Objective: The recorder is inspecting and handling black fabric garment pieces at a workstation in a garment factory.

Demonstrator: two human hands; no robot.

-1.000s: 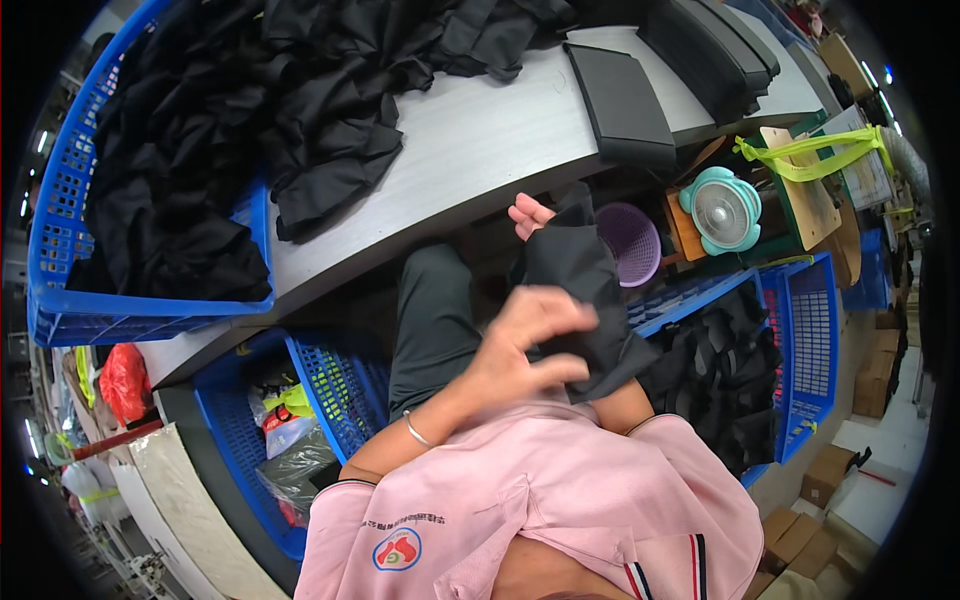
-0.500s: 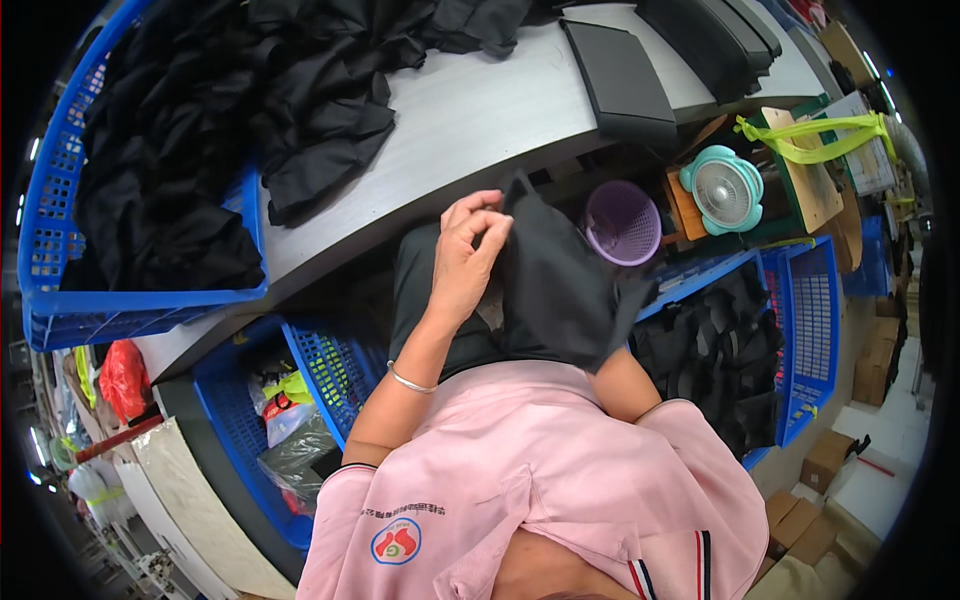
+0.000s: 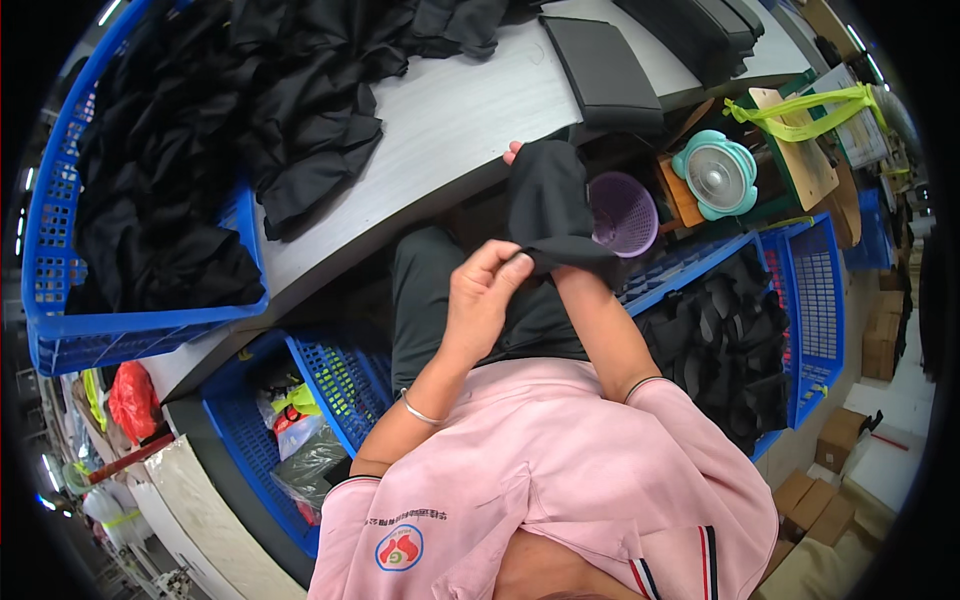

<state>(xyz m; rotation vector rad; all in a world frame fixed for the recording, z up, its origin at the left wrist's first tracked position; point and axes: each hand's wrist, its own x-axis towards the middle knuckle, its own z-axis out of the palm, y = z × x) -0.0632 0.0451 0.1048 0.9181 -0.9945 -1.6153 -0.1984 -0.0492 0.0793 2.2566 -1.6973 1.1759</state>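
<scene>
A piece of black fabric (image 3: 550, 195), seemingly tube-shaped, hangs over my lap in front of the table edge. My left hand (image 3: 484, 298) is closed, pinching the fabric's near edge between thumb and fingers. My right forearm runs up into the near end of the fabric. Of my right hand (image 3: 512, 153) only some fingertips show, at the fabric's far left edge; the rest is covered, so its grip cannot be made out.
A blue crate (image 3: 150, 325) heaped with black cloth (image 3: 320, 150) stands left on the white table (image 3: 470, 110). Flat dark panels (image 3: 605, 75) lie at its far right. Below are a purple basket (image 3: 625, 215), a turquoise fan (image 3: 718, 175), and blue crates (image 3: 815, 310) on both sides.
My right arm has reached forward into the fabric, and fingertips now show at its far end. My left hand has moved down toward me, from the fabric's upper corner to its near edge.
</scene>
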